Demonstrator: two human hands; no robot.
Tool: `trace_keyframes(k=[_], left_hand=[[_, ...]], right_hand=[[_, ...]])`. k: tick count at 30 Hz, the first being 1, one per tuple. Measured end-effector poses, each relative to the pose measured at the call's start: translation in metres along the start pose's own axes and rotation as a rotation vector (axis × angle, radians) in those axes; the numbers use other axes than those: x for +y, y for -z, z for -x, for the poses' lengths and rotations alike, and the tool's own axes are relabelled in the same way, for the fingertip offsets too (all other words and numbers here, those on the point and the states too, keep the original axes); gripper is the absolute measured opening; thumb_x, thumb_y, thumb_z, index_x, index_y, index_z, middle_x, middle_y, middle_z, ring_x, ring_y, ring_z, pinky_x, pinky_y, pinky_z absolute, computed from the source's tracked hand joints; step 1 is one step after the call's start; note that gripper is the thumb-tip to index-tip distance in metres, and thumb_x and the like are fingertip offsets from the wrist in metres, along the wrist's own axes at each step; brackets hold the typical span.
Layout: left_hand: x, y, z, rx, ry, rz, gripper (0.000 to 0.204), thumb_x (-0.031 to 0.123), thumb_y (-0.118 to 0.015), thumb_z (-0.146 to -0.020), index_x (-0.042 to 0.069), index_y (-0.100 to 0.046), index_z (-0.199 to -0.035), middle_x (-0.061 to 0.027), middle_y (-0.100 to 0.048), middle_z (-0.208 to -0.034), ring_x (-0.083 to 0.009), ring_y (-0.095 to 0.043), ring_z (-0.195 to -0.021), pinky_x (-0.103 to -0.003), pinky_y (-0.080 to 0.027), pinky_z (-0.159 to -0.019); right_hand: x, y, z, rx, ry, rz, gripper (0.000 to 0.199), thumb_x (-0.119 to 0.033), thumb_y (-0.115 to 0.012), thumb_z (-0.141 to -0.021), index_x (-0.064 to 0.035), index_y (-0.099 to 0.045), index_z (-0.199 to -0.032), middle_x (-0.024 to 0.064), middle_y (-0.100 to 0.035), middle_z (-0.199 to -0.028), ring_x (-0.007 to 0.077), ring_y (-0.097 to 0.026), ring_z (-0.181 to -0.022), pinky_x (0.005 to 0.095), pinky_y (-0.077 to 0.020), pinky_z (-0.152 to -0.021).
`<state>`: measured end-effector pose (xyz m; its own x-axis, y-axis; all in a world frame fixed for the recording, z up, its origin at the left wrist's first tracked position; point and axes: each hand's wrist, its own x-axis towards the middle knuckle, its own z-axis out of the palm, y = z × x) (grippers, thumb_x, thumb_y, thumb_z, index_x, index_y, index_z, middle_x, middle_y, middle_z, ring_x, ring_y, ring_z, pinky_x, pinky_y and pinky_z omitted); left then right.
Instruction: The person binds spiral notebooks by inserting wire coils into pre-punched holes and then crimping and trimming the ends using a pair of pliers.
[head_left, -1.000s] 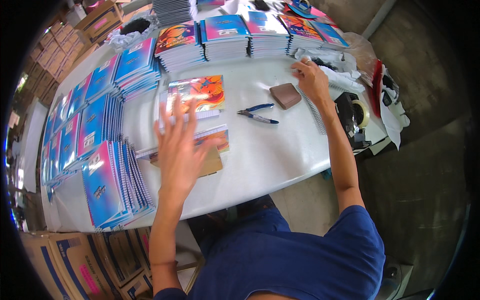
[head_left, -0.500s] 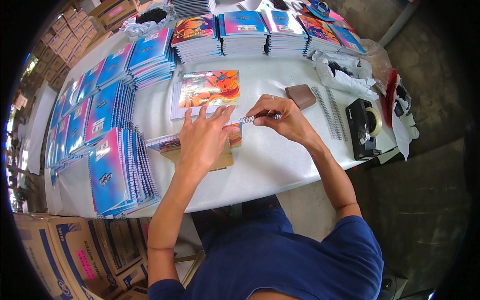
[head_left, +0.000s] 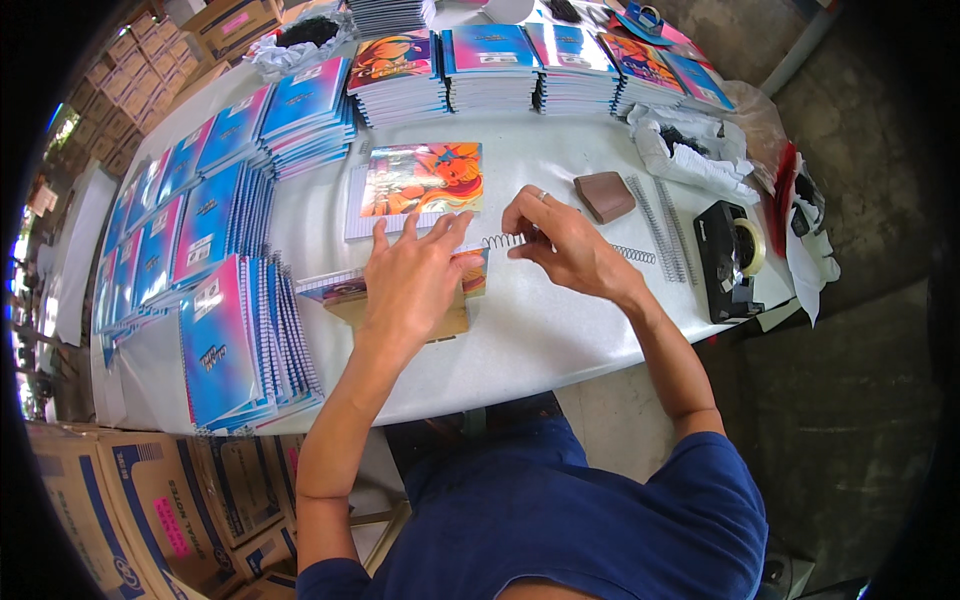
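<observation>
Wire coil (head_left: 636,255) sits pinched in the right hand (head_left: 565,240), its left tip near the right end of a notebook (head_left: 476,275). Fingers spread apart, the left hand (head_left: 410,285) lies over that notebook. Both work between left-hand stacks (head_left: 220,345) and a tape dispenser (head_left: 720,265), inside the table's near edge (head_left: 560,345).

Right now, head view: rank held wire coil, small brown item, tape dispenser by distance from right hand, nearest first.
1. Held wire coil, in the right hand
2. Small brown item, beyond the hand, slightly right
3. Tape dispenser, farther right
</observation>
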<state>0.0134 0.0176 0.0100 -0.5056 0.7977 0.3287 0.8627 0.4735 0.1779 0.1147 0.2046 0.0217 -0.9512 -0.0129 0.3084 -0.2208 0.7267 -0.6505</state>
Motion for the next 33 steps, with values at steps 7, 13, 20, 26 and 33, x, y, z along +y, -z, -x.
trace_keyframes(k=[7, 13, 20, 26, 33], left_hand=[[0.007, -0.004, 0.001, -0.009, -0.069, 0.172, 0.047, 0.033, -0.065, -0.085, 0.018, -0.057, -0.128, -0.0038, -0.061, -0.126, -0.0311, -0.059, -0.114, -0.045, -0.053, -0.081], [0.008, 0.003, 0.005, -0.161, -0.083, -0.033, 0.053, 0.042, -0.065, -0.08, 0.024, -0.055, -0.13, 0.0015, -0.06, -0.129, -0.03, -0.061, -0.111, -0.041, -0.056, -0.076], [0.01, -0.008, 0.01, -0.025, -0.198, -0.069, 0.065, 0.047, -0.063, -0.079, 0.022, -0.048, -0.137, -0.0004, -0.06, -0.129, -0.0329, -0.062, -0.108, -0.037, -0.057, -0.07], [0.006, -0.007, 0.009, 0.168, -0.229, -0.074, 0.081, 0.047, -0.066, -0.076, 0.022, -0.034, -0.146, -0.0048, -0.063, -0.124, -0.0354, -0.063, -0.105, -0.045, -0.052, -0.086], [-0.004, -0.007, 0.008, 0.184, 0.023, 0.062, 0.102, 0.045, -0.075, -0.068, 0.022, -0.02, -0.151, -0.0126, -0.065, -0.117, -0.0366, -0.064, -0.103, -0.048, -0.049, -0.092]], right_hand=[[-0.021, -0.01, 0.009, 0.089, 0.07, 0.174, 0.012, -0.008, -0.062, -0.086, -0.0017, -0.058, -0.095, 0.0121, -0.062, -0.087, 0.0328, -0.062, -0.081, 0.0428, -0.0477, -0.065], [0.009, 0.008, 0.0, -0.156, 0.065, -0.109, 0.017, -0.014, -0.063, -0.087, 0.0014, -0.061, -0.093, 0.0151, -0.066, -0.091, 0.0301, -0.065, -0.083, 0.039, -0.0488, -0.065], [0.171, 0.046, 0.027, 0.126, -0.752, 0.749, 0.041, -0.042, -0.071, -0.079, -0.0099, -0.068, -0.104, 0.0173, -0.067, -0.097, 0.0327, -0.061, -0.101, 0.0412, -0.0506, -0.084], [0.167, 0.063, 0.015, 0.095, -0.326, 0.441, 0.044, -0.037, -0.069, -0.08, -0.0092, -0.068, -0.114, 0.02, -0.064, -0.112, 0.032, -0.061, -0.103, 0.0383, -0.049, -0.088], [0.041, 0.027, -0.044, -0.517, -0.14, -0.325, 0.044, -0.032, -0.062, -0.086, 0.0005, -0.067, -0.115, 0.0164, -0.066, -0.116, 0.0294, -0.06, -0.107, 0.0361, -0.0439, -0.096]])
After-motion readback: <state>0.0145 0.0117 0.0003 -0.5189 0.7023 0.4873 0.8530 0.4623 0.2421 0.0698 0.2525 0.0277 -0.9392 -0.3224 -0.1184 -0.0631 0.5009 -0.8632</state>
